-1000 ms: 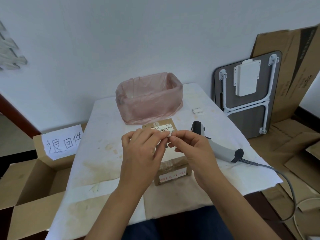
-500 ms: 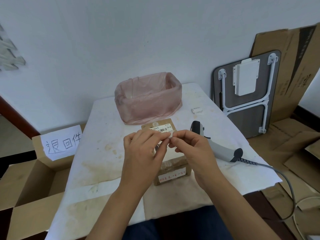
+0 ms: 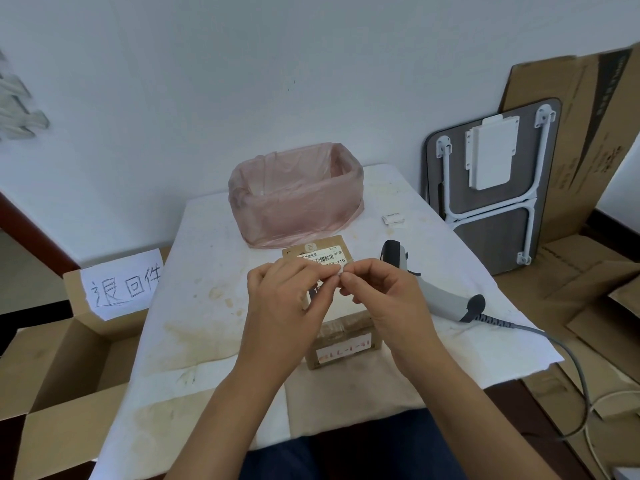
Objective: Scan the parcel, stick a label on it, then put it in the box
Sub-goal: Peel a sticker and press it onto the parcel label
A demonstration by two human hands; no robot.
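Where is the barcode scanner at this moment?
The barcode scanner lies on the table, on the person's right, just beyond the right hand and beside the parcel.

Matt cardboard parcel (image 3: pixel 341 336) (glossy tape)

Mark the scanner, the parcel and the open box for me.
scanner (image 3: pixel 437 295): head view, on its grey handle.
parcel (image 3: pixel 346 344): head view, on its near side, by the red-printed sticker.
box (image 3: pixel 52 368): head view, on the bare inner wall, left of the table.
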